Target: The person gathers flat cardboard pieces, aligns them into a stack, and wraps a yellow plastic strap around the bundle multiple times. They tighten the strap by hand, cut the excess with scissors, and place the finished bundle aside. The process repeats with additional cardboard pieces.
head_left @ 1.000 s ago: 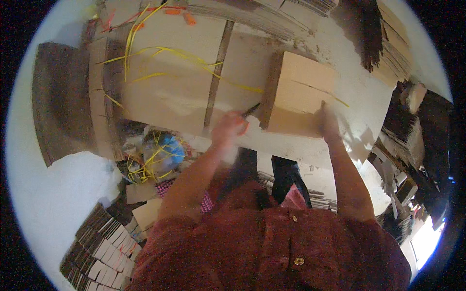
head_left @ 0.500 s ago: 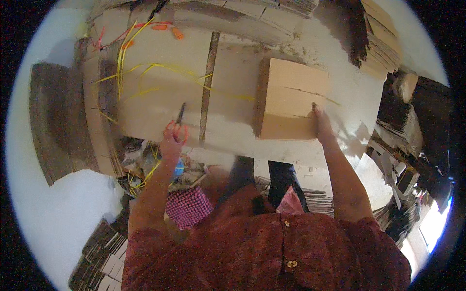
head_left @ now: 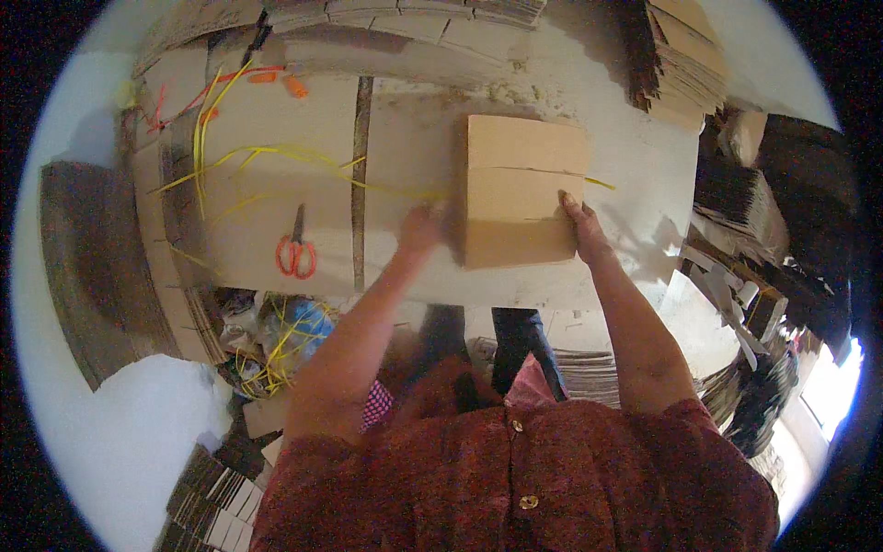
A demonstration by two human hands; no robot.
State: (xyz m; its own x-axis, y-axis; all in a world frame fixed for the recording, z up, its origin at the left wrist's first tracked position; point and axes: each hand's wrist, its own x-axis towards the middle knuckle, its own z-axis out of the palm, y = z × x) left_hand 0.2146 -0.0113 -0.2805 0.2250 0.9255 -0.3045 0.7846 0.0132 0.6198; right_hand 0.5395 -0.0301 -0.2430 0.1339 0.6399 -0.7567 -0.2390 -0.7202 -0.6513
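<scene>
A stack of flat brown cardboard pieces [head_left: 524, 189] lies on the work table, right of the middle. My right hand [head_left: 587, 230] grips its right edge with the thumb on top; the other fingers are partly hidden. A little left of the stack is my left hand [head_left: 421, 228], smeared by motion, its fingers unclear. Beyond that hand, a yellow strap [head_left: 386, 189] runs toward the stack, and a short yellow end [head_left: 601, 184] sticks out on the other side. Scissors with red-orange handles [head_left: 297, 253] rest on the table farther left, away from both hands.
More yellow straps [head_left: 204, 152] and orange pieces [head_left: 294, 86] lie at the far left. Cardboard stacks stand at the back [head_left: 395, 26], far right [head_left: 685, 64] and left [head_left: 101, 267]. Below the table's left edge is a heap of plastic and straps [head_left: 280, 331].
My left hand has let go of the scissors, now lying on the table, and moved right toward the stack. The right hand still holds the stack's edge. The whole view has shifted slightly.
</scene>
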